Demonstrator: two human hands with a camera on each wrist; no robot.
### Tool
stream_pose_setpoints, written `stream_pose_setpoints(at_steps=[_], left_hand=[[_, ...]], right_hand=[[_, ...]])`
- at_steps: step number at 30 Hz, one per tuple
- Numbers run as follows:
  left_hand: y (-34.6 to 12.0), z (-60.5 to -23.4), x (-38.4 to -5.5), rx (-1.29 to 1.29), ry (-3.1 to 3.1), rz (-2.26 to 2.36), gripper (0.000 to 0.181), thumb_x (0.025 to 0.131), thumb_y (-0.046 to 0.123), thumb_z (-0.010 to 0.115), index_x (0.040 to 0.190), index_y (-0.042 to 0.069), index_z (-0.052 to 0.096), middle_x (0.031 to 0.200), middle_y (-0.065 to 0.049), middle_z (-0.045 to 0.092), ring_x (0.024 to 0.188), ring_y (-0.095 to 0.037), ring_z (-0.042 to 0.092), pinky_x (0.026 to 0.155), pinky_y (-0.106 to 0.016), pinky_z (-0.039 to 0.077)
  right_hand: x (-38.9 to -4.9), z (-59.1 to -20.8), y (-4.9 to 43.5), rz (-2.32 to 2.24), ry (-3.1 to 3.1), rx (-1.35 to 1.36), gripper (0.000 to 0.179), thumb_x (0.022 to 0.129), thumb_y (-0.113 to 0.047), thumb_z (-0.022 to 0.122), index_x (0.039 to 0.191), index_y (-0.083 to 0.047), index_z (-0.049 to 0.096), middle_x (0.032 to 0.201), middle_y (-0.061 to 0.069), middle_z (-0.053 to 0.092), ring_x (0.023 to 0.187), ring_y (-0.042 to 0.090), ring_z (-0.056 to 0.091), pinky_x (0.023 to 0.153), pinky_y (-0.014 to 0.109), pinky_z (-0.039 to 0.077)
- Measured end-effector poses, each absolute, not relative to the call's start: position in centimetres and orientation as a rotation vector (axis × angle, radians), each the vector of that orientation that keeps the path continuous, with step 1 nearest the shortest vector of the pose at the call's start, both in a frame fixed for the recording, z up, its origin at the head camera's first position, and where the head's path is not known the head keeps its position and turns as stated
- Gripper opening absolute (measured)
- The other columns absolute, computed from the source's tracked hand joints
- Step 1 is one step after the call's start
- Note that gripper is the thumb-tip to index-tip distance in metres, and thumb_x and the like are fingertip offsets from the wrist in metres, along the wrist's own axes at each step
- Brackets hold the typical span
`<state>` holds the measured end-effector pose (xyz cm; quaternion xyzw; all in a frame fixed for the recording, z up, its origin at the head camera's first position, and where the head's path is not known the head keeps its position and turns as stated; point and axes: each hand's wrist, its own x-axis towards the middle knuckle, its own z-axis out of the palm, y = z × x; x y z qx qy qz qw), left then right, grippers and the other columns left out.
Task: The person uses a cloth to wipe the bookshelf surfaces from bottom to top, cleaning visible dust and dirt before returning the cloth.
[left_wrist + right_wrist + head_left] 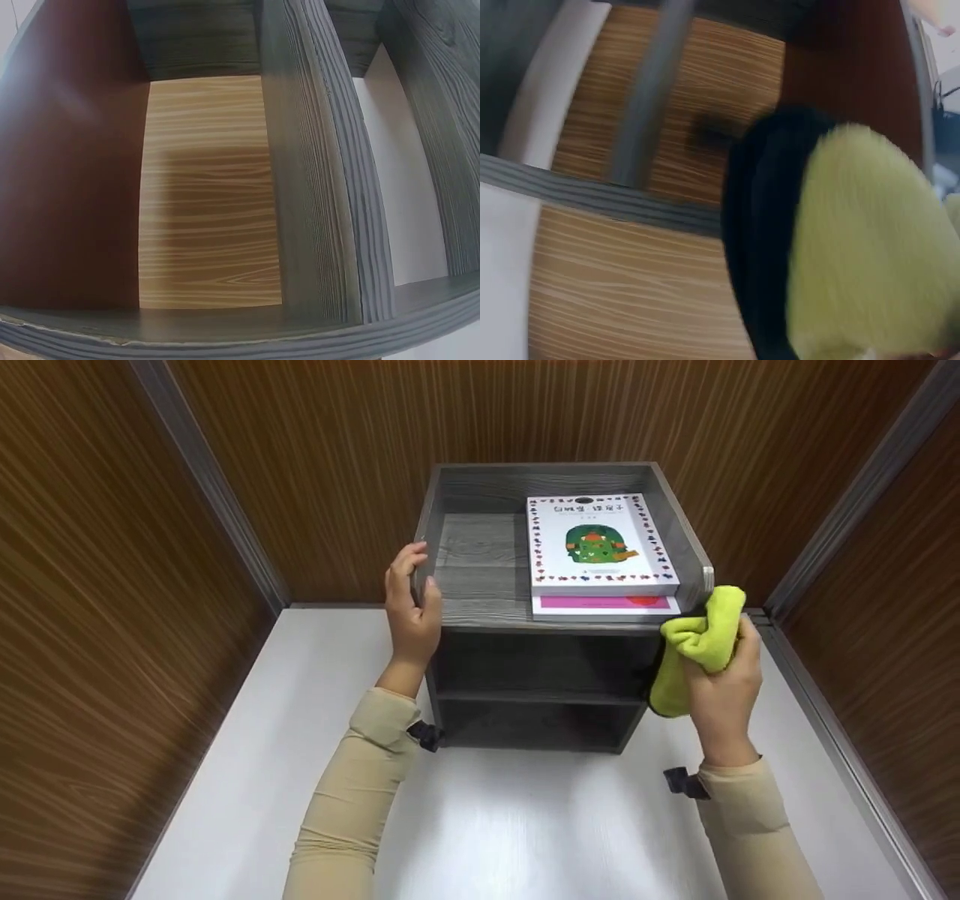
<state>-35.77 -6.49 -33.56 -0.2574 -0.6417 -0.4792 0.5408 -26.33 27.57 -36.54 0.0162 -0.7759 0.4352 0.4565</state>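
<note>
A small grey wood-grain shelf unit [480, 562] stands on a white surface, with an open-topped upper compartment and lower compartments beneath. At its left side panel, my left hand [415, 615] holds the front end, thumb toward the inner side and fingers along the outer side. My right hand [726, 697] grips a bunched yellow-green cloth [709, 637] by the shelf's front right corner. The right wrist view has the cloth [870, 247] close up, its dark side [761, 225] showing too. Two books, a white one [592, 540] with a green picture and another [600, 606] beneath, lie on the top right.
Brown wood-grain panels [555, 412] enclose the back and both sides. Grey metal strips [217, 495] run along the corners. The white surface [517, 817] extends in front of the shelf. Wrist cameras [426, 735] sit at both sleeves.
</note>
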Motion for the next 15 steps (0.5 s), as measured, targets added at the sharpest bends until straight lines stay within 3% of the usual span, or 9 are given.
stream_pose_setpoints(at_steps=[3, 8, 11, 15], left_hand=[[-6.2, -32.9, -34.9, -0.608, -1.531, -1.122, 0.029, 0.076, -0.018, 0.047, 0.104, -0.011, 0.048, 0.115, -0.025, 0.052, 0.114, -0.036, 0.047, 0.099, -0.041, 0.035], [-5.7, -31.8, -33.3, -0.597, -1.523, -1.116, 0.029, 0.076, -0.019, 0.045, 0.103, -0.01, 0.047, 0.114, -0.025, 0.052, 0.114, -0.034, 0.047, 0.099, -0.041, 0.035], [-5.7, -31.6, -33.2, -0.595, -1.502, -1.113, 0.028, 0.075, -0.019, 0.045, 0.102, -0.01, 0.048, 0.113, -0.025, 0.053, 0.114, -0.034, 0.047, 0.098, -0.041, 0.036], [-5.6, -31.5, -33.4, -0.61, -1.5, -1.107, 0.03, 0.075, -0.02, 0.046, 0.103, -0.011, 0.048, 0.113, -0.026, 0.053, 0.113, -0.034, 0.048, 0.098, -0.041, 0.036]], right_hand=[[-25.8, -36.9, 26.2, 0.989, -1.78, 0.177, 0.048, 0.073, -0.005, 0.069, 0.116, 0.003, 0.051, 0.102, 0.022, 0.056, 0.094, 0.027, 0.051, 0.085, 0.03, 0.039], [-25.5, -40.2, 23.9, 0.839, -1.804, 0.615, 0.042, 0.06, -0.003, 0.066, 0.1, 0.005, 0.058, 0.095, 0.022, 0.057, 0.09, 0.036, 0.052, 0.091, 0.033, 0.04], [-25.4, -42.9, 22.5, 0.736, -1.997, 0.844, 0.046, 0.057, -0.002, 0.069, 0.103, 0.002, 0.062, 0.098, 0.017, 0.059, 0.089, 0.035, 0.055, 0.085, 0.038, 0.044], [-24.8, -46.5, 20.6, 0.646, -2.31, 0.968, 0.053, 0.061, -0.008, 0.078, 0.112, -0.008, 0.064, 0.102, 0.009, 0.059, 0.089, 0.029, 0.057, 0.076, 0.044, 0.047]])
